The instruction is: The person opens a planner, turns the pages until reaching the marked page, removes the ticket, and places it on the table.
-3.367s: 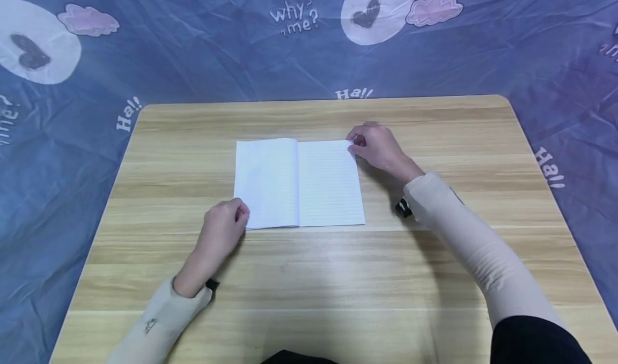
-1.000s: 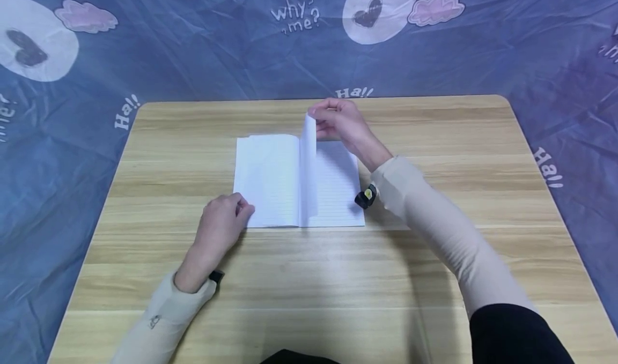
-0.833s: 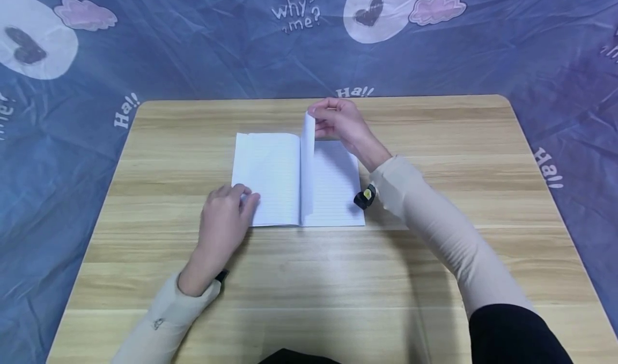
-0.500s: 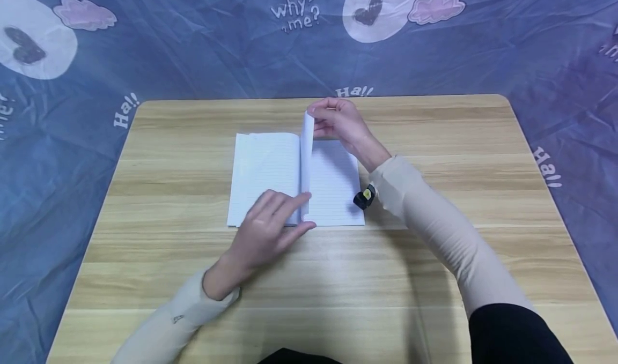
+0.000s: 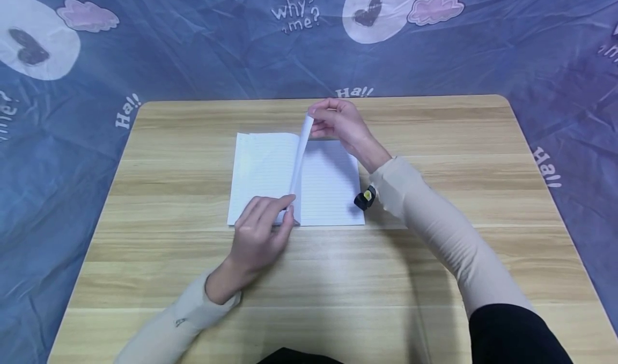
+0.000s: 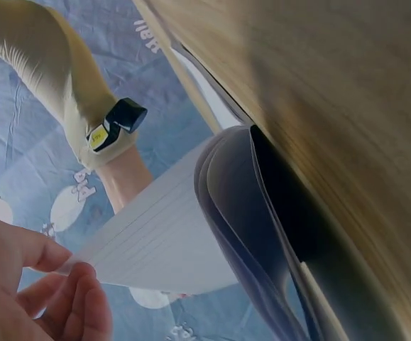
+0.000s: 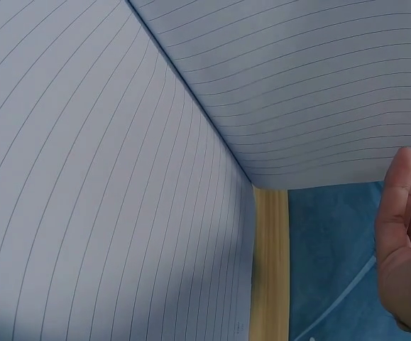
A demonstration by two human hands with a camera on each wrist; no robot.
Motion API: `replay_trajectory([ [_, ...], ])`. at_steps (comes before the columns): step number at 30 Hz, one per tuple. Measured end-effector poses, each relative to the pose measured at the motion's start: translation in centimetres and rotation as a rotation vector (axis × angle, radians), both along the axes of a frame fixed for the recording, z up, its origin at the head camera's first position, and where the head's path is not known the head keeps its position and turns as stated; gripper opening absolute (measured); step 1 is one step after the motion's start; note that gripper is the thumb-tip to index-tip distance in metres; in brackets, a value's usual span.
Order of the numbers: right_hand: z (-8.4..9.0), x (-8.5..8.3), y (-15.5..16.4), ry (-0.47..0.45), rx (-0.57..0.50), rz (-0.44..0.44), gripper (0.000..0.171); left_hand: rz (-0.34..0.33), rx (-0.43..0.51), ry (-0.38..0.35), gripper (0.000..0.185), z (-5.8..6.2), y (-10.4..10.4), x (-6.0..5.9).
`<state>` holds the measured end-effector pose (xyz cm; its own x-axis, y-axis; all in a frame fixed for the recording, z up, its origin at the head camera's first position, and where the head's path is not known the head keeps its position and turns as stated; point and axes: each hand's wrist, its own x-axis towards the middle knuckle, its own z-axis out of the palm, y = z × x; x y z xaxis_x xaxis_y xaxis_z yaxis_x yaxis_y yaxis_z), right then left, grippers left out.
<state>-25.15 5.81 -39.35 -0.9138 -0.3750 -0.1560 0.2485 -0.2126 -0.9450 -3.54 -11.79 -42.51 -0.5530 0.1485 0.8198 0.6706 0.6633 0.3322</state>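
An open notebook [image 5: 333, 187] with white ruled pages lies on the wooden table. One page [image 5: 301, 152] stands up from the middle fold, nearly edge-on in the head view. My right hand [image 5: 345, 125] pinches its far upper corner, raised above the notebook. Near the bottom of that page, my left hand [image 5: 258, 232] pinches the near edge between thumb and index finger. The left wrist view shows the lifted page [image 6: 162, 234] stretched away from the left fingertips. In the right wrist view the right hand [image 7: 404, 234] is at the page's edge, its fingertips partly cut off.
The light wooden table [image 5: 434, 139] has rounded far corners. Behind and beside it hangs a blue printed cloth [image 5: 207, 47]. A small black device [image 5: 365, 197] is worn at the right wrist.
The notebook lay flat at first; my right hand has lifted a page toward the fold. My left hand has left the lower left corner, moved right and pinched the page's near edge.
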Motion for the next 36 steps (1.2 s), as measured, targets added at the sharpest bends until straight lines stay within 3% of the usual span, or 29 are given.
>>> replay_trajectory([
  [8, -0.1, 0.1, 0.3, -0.003, 0.034, 0.016, 0.011, 0.054, 0.043, -0.033, 0.018, -0.1, -0.8, 0.2],
  [13, -1.0, 0.1, 2.5, 0.096, 0.174, 0.026, 0.017, 0.078, 0.058, -0.089, 0.018, -0.2, -1.6, 0.5],
  [15, -1.6, 0.0, 4.0, 0.153, 0.289, 0.031, 0.019, 0.095, 0.064, -0.113, 0.018, -0.3, -2.1, 0.7],
  [22, -3.9, -0.2, 7.7, 0.367, 0.842, 0.1, 0.016, 0.167, 0.083, -0.177, 0.018, -0.6, -3.9, 1.1],
  [25, -4.5, -0.3, 8.1, 0.464, 0.987, 0.147, 0.019, 0.196, 0.093, -0.208, 0.019, -0.6, -4.6, 1.1],
  [28, -4.7, -0.4, 8.1, 0.5, 1.046, 0.169, 0.022, 0.238, 0.083, -0.282, 0.019, -0.7, -5.3, 1.1],
  [36, -4.9, -0.3, 8.0, 0.615, 1.108, 0.157, 0.015, 0.348, -0.006, -0.606, 0.018, -0.8, -6.4, 0.8],
])
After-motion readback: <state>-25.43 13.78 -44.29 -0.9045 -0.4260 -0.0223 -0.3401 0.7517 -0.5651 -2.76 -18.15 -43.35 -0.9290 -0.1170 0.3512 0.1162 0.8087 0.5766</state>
